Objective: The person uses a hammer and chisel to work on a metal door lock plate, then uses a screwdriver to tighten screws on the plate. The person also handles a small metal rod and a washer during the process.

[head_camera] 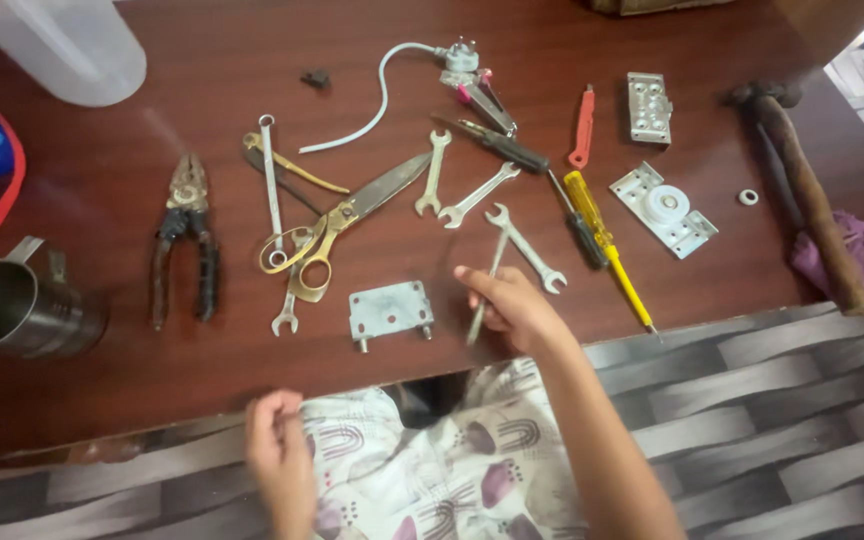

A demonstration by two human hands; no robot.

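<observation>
- A slim grey metal rod (pixel 485 292) lies near the front edge of the dark wooden table (pixel 102 200). Its long axis runs almost straight away from me, tilted a little to the right at the far end.
- My right hand (pixel 512 305) is on it — fingertips pinched narrowly around the rod's middle, with the near end poking out below my fingers and the far end rising above them towards a double-ended spanner (pixel 524 247).
- That spanner lies just beyond and to the right of the rod, angled across it; I cannot tell whether the two touch.
- Just left of my right hand sits a small grey metal bracket (pixel 389 309) with two short pegs, close but apart from the rod.
- My left hand (pixel 277 445) is off the table, low over my patterned lap, fingers loosely curled; I cannot tell whether it holds anything. It is well away from the rod, so the right hand is plainly the nearer.
- Farther out: brass-handled scissors (pixel 337 225) to the left, pliers (pixel 185 235) beyond those, a yellow screwdriver (pixel 607 245) to the right, and a hammer (pixel 802 190) at the far right edge.
</observation>
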